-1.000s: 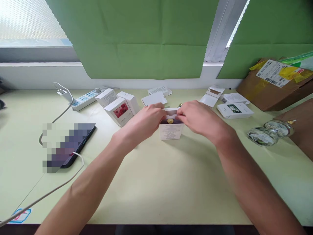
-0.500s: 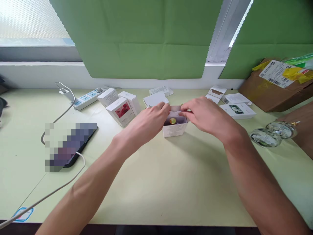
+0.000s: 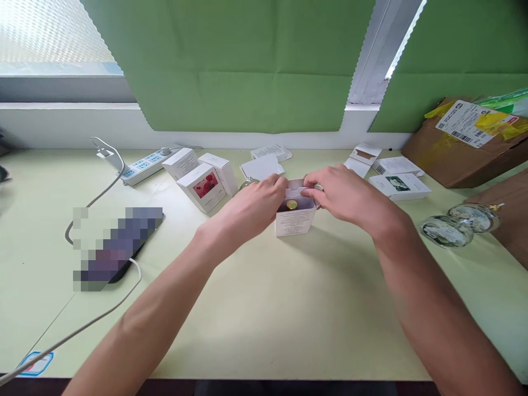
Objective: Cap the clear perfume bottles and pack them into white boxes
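Observation:
A small white carton (image 3: 294,221) stands upright on the table, its top open and its printed side facing me. Inside it shows the round gold cap (image 3: 292,204) of something whose body is hidden by the carton walls. My left hand (image 3: 264,201) is closed on the carton's left upper edge, fingers bent over it. At the right upper edge, my right hand (image 3: 332,190) pinches the carton by its side and flap. Part of a glass bottle (image 3: 248,181) peeks out behind my left hand.
White cartons (image 3: 204,188) stand on the left by a power strip (image 3: 144,165); a phone (image 3: 124,247) with a cable lies nearer. To the right are flat cartons (image 3: 400,186), glass bottles (image 3: 446,231) and a brown cardboard box (image 3: 457,148). More white packaging (image 3: 263,166) lies behind.
The carton's printed front shows slightly more, its lower edge sitting a little lower in view. Both hands keep their hold at its top, having shifted only slightly.

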The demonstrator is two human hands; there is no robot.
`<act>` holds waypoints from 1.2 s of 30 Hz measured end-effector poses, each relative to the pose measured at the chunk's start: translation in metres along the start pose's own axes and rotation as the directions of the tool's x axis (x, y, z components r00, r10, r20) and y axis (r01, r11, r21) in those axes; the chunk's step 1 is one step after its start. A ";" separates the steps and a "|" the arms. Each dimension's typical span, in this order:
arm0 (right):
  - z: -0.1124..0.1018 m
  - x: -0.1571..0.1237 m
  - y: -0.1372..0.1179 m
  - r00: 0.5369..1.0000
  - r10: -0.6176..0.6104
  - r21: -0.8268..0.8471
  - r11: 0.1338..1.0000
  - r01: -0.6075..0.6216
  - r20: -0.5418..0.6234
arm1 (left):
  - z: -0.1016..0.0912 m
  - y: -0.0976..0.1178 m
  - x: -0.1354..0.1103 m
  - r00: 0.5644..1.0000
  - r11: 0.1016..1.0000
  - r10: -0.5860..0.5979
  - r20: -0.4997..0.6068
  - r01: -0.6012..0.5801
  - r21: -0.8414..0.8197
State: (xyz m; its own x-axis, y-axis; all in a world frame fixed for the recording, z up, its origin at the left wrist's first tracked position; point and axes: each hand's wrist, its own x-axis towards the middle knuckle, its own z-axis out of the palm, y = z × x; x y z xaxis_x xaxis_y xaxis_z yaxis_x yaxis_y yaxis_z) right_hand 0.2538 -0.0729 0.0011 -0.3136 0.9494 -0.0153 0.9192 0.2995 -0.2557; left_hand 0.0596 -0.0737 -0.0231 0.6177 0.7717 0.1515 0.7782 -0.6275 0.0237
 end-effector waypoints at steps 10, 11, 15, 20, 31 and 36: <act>-0.012 -0.009 0.020 0.978 -0.057 0.239 0.971 0.008 0.199 | -0.007 -0.010 -0.001 1.000 0.970 -0.001 0.009 0.004 -0.243; -0.013 -0.009 0.023 0.976 -0.071 0.278 0.961 0.011 0.206 | -0.009 -0.014 -0.002 0.999 0.953 0.004 0.034 0.007 -0.304; -0.012 -0.006 0.037 0.953 -0.125 0.464 0.886 -0.018 0.277 | -0.020 -0.035 -0.006 0.976 0.874 0.036 0.216 0.074 -0.481; -0.009 0.001 0.052 0.888 -0.278 0.712 0.698 -0.076 0.367 | -0.017 -0.051 -0.005 0.959 0.787 0.104 0.264 0.083 -0.611; 0.012 0.017 0.062 0.864 -0.399 0.835 0.549 -0.043 0.308 | -0.001 -0.011 0.011 0.975 0.841 -0.221 0.028 0.206 -0.500; 0.019 0.022 0.063 0.849 -0.412 0.844 0.531 -0.071 0.331 | 0.000 -0.009 0.012 0.960 0.807 -0.274 0.059 0.263 -0.529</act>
State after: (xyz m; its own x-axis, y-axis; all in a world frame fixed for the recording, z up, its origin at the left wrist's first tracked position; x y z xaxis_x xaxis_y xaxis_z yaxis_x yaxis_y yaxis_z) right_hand 0.3008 -0.0349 -0.0340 -0.7237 0.6515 -0.2276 0.3096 0.0118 -0.9508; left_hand 0.0599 -0.0593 -0.0211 0.3863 0.9188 0.0809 0.7301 -0.3582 0.5820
